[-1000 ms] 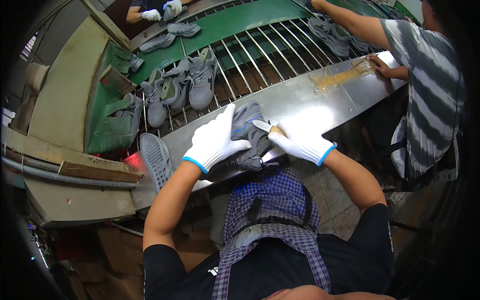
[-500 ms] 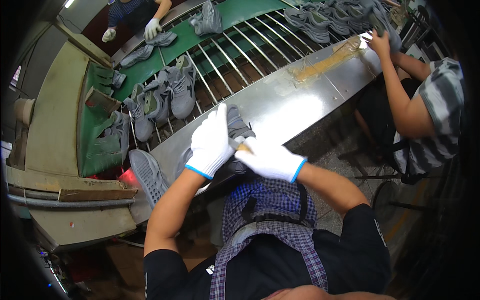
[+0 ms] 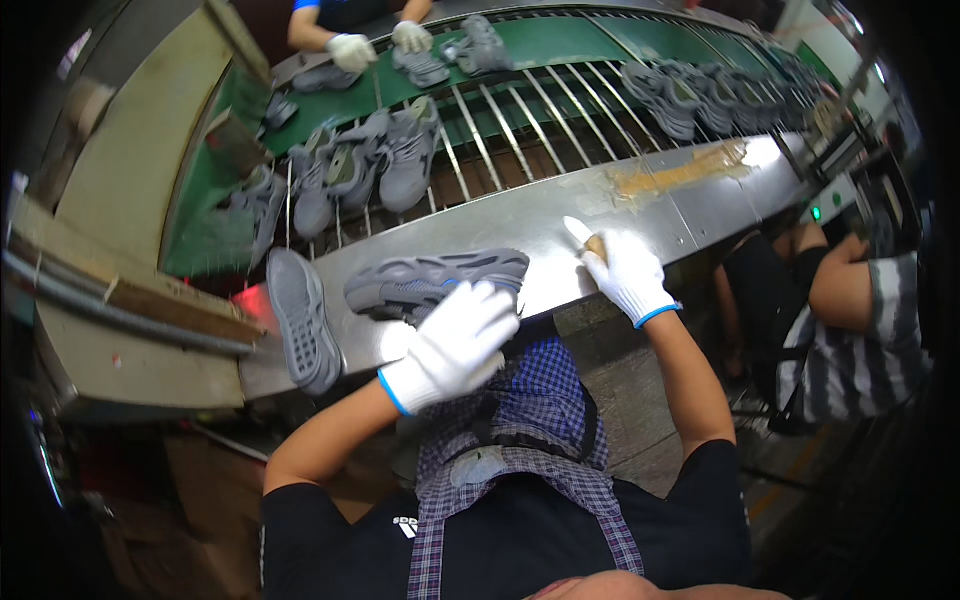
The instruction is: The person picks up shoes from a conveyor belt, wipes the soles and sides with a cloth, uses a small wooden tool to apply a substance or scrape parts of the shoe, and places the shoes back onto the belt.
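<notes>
A grey sneaker [image 3: 435, 275] lies on its side along the near metal ledge, its sole edge facing away from me. My left hand [image 3: 450, 350], in a white glove with a blue cuff, is over the shoe's near side. Its fingers are stretched and slightly apart, a little blurred, and they appear to touch the upper. To the right, my right hand [image 3: 630, 278], gloved likewise, is closed round the wooden handle of a short knife-like tool [image 3: 577, 231]. Its pale blade points up and left, apart from the shoe. Left of the sneaker rests a grey shoe sole [image 3: 302, 320].
Beyond the metal ledge [image 3: 540, 205] runs a rack of metal rollers [image 3: 485, 140] with several grey sneakers [image 3: 405, 160]. Across the green belt [image 3: 560, 42], a co-worker's gloved hands [image 3: 411, 38] handle shoes. Another person in a striped shirt [image 3: 850, 340] sits at the right.
My right hand has moved away from the shoe to the right with the tool. The sneaker has turned from upright to lying sideways, and my left hand has shifted down and right.
</notes>
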